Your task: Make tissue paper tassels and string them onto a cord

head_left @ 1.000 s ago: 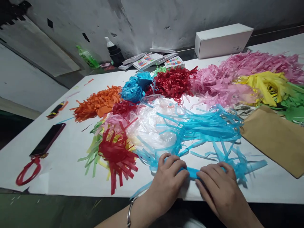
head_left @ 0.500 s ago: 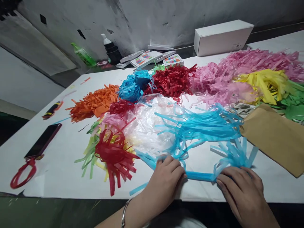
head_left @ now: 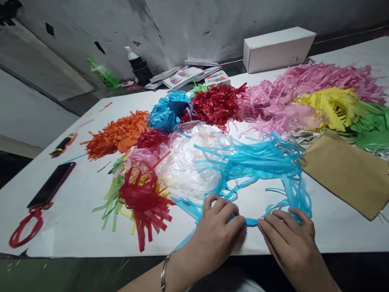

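Observation:
A light blue fringed paper strip (head_left: 258, 162) lies on the white table (head_left: 75, 219), its cut fringes fanning away from me. Its uncut band (head_left: 251, 222) runs along the near edge between my hands. My left hand (head_left: 217, 233) presses and pinches the band's left part, a bracelet on its wrist. My right hand (head_left: 288, 239) pinches the band's right part, fingertips close to the left hand's. A clear plastic sheet (head_left: 188, 162) lies under the fringes.
Fringed paper piles cover the table: a red and green tassel (head_left: 142, 198), orange (head_left: 117, 134), blue (head_left: 167, 113), dark red (head_left: 215, 105), pink (head_left: 291, 97), yellow (head_left: 331, 105), green (head_left: 373, 129). A brown envelope (head_left: 346, 172) lies right. A phone (head_left: 51, 184) lies left. A white box (head_left: 278, 48) stands behind.
My right hand slid left along the blue band, back close to my left hand. The fringes at the right end bunched up and swung in towards the middle.

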